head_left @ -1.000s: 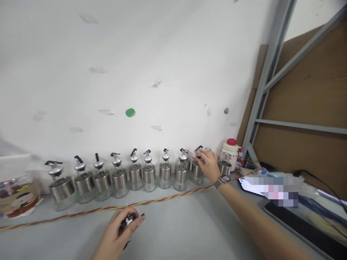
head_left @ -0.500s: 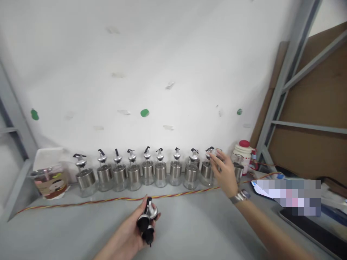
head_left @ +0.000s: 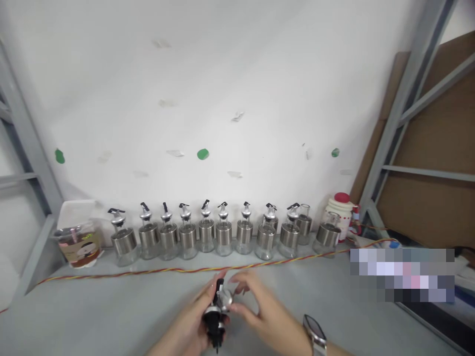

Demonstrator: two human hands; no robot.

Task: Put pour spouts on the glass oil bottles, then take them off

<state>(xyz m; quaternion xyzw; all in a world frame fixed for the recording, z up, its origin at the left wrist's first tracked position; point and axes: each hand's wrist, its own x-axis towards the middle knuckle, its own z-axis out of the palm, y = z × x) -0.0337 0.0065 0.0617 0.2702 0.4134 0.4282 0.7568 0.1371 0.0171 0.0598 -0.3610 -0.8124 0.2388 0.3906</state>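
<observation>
My left hand (head_left: 198, 314) is closed around a small bunch of black-and-silver pourer stoppers (head_left: 213, 319), held above the front of the grey table. My right hand (head_left: 263, 306) has come in beside it, thumb and fingers apart, at the silver cap (head_left: 225, 299) of one stopper. The thumb tip seems to touch that cap. Behind both hands stands a row of glass bottles with steel sleeves, such as this bottle (head_left: 223, 237), fitted with the same pourers. At the right end, a bottle (head_left: 327, 233) and another bottle (head_left: 304, 225) have bare necks.
A twisted red-and-yellow cord (head_left: 178, 270) crosses the table before the bottles. At the left is a plastic cup (head_left: 81, 247) of brown drink. A cream jar with a red lid (head_left: 341, 199) stands at the right, near a blurred-out patch (head_left: 404, 274) and a metal frame (head_left: 389, 148).
My right hand has moved from the bottles at the right end down to the stoppers in my left hand. The view has shifted slightly, and the bare-necked bottles now show fully.
</observation>
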